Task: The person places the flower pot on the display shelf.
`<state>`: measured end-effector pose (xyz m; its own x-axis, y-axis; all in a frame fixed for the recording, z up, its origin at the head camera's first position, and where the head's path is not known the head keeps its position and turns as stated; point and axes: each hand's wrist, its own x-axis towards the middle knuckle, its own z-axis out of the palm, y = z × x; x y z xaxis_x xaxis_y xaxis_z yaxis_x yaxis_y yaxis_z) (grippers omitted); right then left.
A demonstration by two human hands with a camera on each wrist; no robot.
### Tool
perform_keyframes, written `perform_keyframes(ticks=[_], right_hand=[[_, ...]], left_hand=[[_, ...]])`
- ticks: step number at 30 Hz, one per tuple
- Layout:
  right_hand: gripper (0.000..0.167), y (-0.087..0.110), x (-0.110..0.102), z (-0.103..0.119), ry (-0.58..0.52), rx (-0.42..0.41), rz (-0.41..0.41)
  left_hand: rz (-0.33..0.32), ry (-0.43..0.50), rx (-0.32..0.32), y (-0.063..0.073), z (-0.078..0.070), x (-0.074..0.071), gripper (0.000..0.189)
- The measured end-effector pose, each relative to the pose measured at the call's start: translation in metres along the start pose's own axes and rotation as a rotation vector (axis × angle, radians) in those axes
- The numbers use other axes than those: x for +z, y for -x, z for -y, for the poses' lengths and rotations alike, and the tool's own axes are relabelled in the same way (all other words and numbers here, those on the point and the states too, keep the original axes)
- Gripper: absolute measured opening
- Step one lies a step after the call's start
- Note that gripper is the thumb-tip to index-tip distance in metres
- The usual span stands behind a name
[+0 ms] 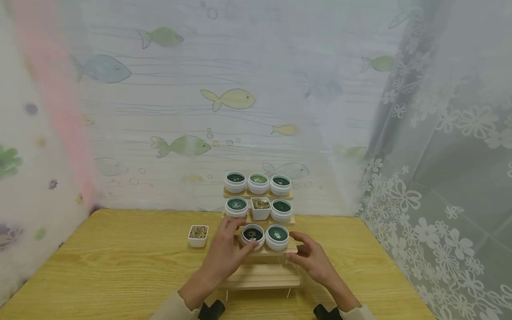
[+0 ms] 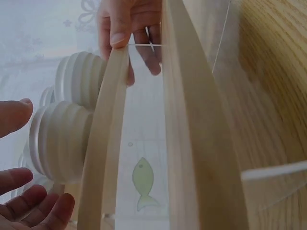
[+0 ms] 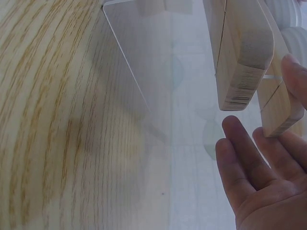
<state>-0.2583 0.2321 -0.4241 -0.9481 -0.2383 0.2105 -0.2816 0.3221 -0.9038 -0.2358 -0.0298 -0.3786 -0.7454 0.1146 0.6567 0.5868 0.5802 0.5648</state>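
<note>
My left hand [image 1: 226,249] hovers around a white round jar [image 1: 253,235] with a dark, decorated top. Its thumb and fingers are spread and appear apart from the jar in the left wrist view. Beside that jar, a white jar [image 1: 277,237] with a dark green top shares the third level of the tiered wooden stand [image 1: 260,276]. My right hand [image 1: 314,262] holds the right end of that level's wooden shelf [image 2: 111,86], thumb at the front edge and a finger behind. Two fingers [image 3: 235,172] hang free below.
More green-topped jars [image 1: 236,206] stand on the upper levels, with a square white cup [image 1: 261,209] of dried bits among them. A similar cup [image 1: 198,235] sits on the table [image 1: 132,258] left of the stand. Clear supports [image 3: 129,62] carry the shelves. A lace curtain [image 1: 436,209] hangs at right.
</note>
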Motion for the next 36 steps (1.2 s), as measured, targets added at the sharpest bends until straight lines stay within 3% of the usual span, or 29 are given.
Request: perform_keyframes(ticks=[8,21,36], right_hand=[[0.062,-0.001,0.001,-0.003,-0.003,0.002,-0.009],[0.062,0.0,0.0,-0.004,0.005,-0.017,-0.007],[0.062,-0.001,-0.001,-0.005,0.007,-0.02,-0.001]], left_hand=[[0.006,0.02,0.006,0.001,0.01,-0.019,0.048],[-0.026,-0.091,0.068,0.002,0.058,-0.043,0.046],[0.085,-0.188,-0.104,0.001,0.101,-0.058,0.051]])
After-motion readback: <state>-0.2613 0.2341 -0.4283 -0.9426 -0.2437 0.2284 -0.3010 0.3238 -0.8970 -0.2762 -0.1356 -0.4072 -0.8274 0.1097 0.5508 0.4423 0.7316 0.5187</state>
